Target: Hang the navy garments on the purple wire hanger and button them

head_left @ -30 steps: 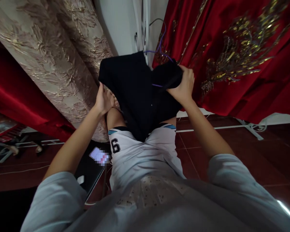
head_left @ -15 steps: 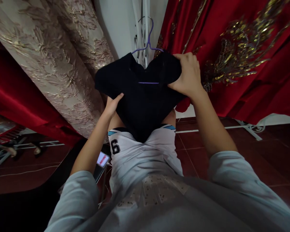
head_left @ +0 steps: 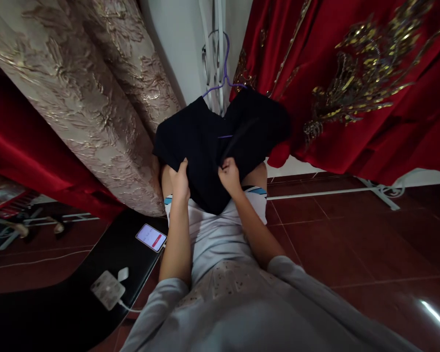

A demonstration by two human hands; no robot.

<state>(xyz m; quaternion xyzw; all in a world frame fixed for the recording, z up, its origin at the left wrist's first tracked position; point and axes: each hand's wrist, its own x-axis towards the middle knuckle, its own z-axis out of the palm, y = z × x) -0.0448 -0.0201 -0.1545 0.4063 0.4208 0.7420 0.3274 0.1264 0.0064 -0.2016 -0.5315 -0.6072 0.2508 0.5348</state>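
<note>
A dark V-necked garment (head_left: 201, 142) lies over my thighs, with a purple wire hanger (head_left: 226, 68) inside its shoulders. The hanger's hook sticks up out of the neckline, and a short piece of its lower bar shows in the neck opening. My left hand (head_left: 180, 181) grips the garment's left side, thumb on top and the fingers hidden under the cloth. At the middle of the front, my right hand (head_left: 230, 175) is closed on the edge of the neckline and pulls a fold of it up.
A black bench (head_left: 73, 293) at left bears a lit phone (head_left: 151, 237), a white charger-like block (head_left: 108, 289) with a cable, and a small white case (head_left: 123, 274). Brocade cloth (head_left: 95, 88) hangs left; red sequinned cloth (head_left: 337, 142) hangs right. A white rack foot (head_left: 383, 195) stands on the tiles.
My right hand has left the garment's right shoulder and moved down and inward to the neckline edge, lifting it. My left hand has shifted slightly right and down, still holding the cloth.
</note>
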